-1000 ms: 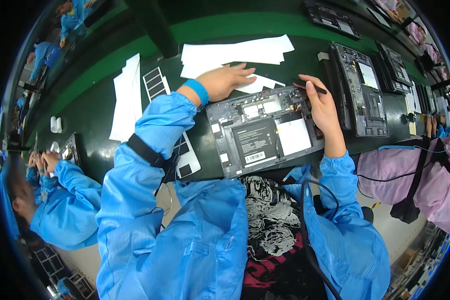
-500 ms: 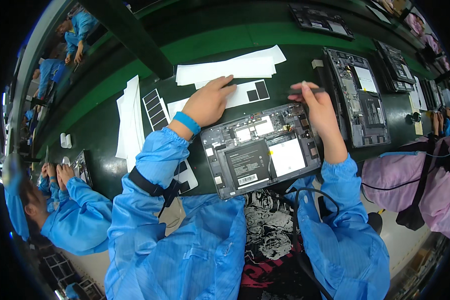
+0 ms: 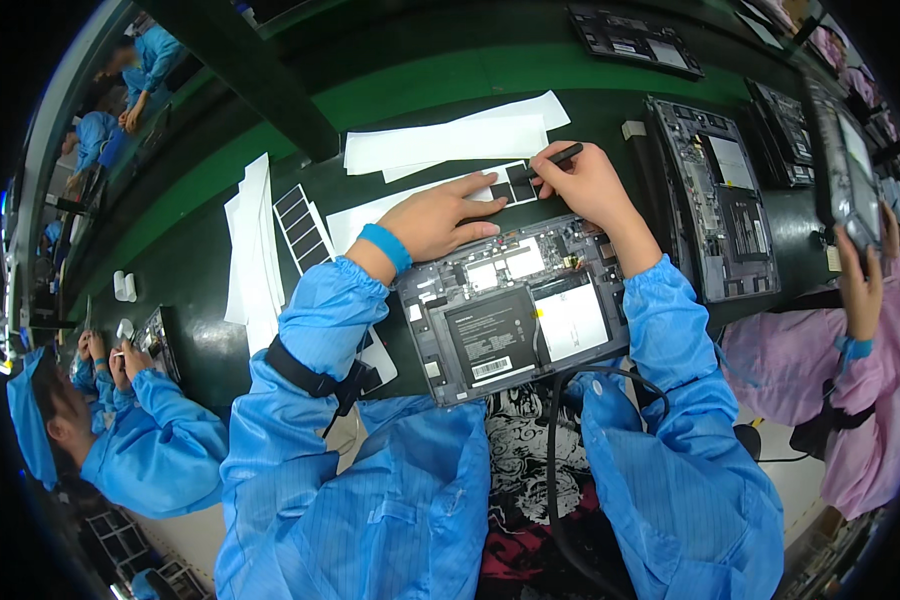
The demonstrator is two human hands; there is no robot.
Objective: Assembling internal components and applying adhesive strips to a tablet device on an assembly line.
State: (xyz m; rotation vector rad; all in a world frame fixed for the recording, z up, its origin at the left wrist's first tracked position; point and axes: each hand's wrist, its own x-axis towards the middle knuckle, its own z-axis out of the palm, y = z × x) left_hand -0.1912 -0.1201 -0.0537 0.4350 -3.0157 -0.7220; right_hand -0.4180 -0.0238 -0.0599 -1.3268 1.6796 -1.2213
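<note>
My left hand (image 3: 433, 214) lies with fingers stretched out on a white backing sheet (image 3: 358, 222), holding it down near its right end. On that end are black rectangular stickers (image 3: 521, 183). My right hand (image 3: 585, 182) pinches a slim black pen-shaped tool (image 3: 567, 153), its lower end at the stickers and partly hidden by the fingers. Just below both hands an opened tablet (image 3: 440, 345) rests at the table's near edge, tilted slightly. Its black battery (image 3: 490, 335), white panel (image 3: 573, 322) and circuit board show.
White paper strips (image 3: 440, 145) lie beyond the sheet, and more (image 3: 253, 240) to the left beside a strip of black stickers (image 3: 305, 228). Another opened tablet (image 3: 715, 200) lies to the right. A co-worker in pink lifts a device (image 3: 845, 160) at far right; another in blue sits left.
My right hand has moved left with the black tool, from above the tablet's corner to the stickers. My left hand has slid slightly right and down. The co-worker at right has raised a device.
</note>
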